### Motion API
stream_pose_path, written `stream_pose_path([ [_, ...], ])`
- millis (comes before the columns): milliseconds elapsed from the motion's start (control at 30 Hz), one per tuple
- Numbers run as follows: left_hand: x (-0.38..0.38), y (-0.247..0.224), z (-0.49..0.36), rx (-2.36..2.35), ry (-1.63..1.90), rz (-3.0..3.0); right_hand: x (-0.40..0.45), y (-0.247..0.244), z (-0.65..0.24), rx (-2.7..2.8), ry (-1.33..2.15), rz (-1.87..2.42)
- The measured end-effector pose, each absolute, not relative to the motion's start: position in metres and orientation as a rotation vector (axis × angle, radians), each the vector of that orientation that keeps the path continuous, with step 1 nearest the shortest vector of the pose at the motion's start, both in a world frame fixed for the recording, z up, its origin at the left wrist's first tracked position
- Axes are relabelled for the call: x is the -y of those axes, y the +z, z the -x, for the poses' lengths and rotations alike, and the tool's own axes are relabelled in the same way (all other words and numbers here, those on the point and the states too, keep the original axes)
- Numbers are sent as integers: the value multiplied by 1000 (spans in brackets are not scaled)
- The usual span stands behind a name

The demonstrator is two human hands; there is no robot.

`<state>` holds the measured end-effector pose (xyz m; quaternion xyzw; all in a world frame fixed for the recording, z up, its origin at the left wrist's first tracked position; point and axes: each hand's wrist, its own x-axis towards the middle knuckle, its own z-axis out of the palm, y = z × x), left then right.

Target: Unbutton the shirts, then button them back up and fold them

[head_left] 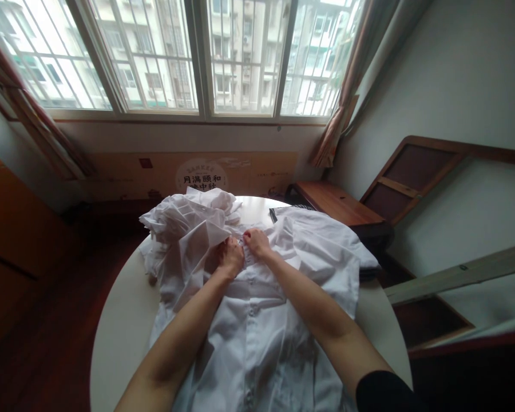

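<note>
Fabric [189,220], white and crumpled, lies heaped at left; beside it the left hand [232,256] has its fingers curled on the front of a white shirt [292,337], spread buttons-up across the middle of a round table [120,320]; the right hand [256,242], close alongside, pinches the same front near its far end; farther right, more white cloth [330,232] lies flatter, though whether it is separate cannot be told. The shirt looks light, soft and limp, apt to crease, with its small buttons probably the most delicate part; the layered button strip [251,337], likely stiffer, seems the surest hold. The tabletop is pale and smooth; around it, left to right, stand an orange-brown cabinet [8,217], a printed panel [154,174] below a barred window [240,63], and a low wooden stand [335,203].
</note>
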<state>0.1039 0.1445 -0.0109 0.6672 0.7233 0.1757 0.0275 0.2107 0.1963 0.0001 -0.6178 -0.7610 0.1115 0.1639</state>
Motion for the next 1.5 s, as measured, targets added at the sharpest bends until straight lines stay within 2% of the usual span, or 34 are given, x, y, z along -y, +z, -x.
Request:
stream_pose_path([
  [200, -143, -12, -105, -2217, 513, -2027, -208, 3, -203, 2215, 308, 1769],
  [500, -140, -14, -98, -2074, 718, -2271, -219, 12, -205, 2265, 505, 1754],
  [633, -145, -16, -95, -1980, 834, -2189, -213, 9, -217, 2110, 617, 1622],
  [933, -156, 1, -96, -1586, 1330, -1742, -192, -4, -228, 1580, 1036, 1078],
  [1100, -156, 5, -96, -1482, 1428, -1534, -183, 1, -229, 1623, 974, 1057],
  [1267, -161, 4, -94, -1302, 1401, -1407, -171, 9, -227, 1737, 749, 1150],
  [1400, -157, 1, -97, -1399, 1472, -1495, -165, 6, -220, 1712, 588, 1251],
  [1500, -149, -1, -102, -1523, 1522, -1647, -165, -1, -214, 1597, 611, 1281],
])
